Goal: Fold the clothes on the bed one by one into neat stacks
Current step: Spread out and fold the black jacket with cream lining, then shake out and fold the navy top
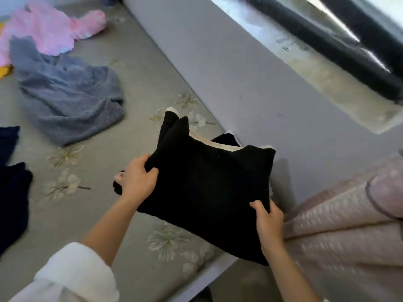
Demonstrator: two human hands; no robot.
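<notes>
The bed with its grey-green flowered sheet (135, 79) carried more unfolded work than finished. A black knit garment with cream trim (207, 192), already a compact folded rectangle, hung just above the bed's right edge. A crumpled grey-blue fleece garment (65, 101) lay loose toward the bed's middle, a fluffy pink garment (50, 31) was heaped at the bed's far left, and a dark navy cloth (13, 192) sprawled at the bed's left side; none looked folded. No finished stack showed, so the task seemed early. The left hand (137, 182) was clamped on the black garment's left border, and the right hand (269, 221) pinched its near corner.
</notes>
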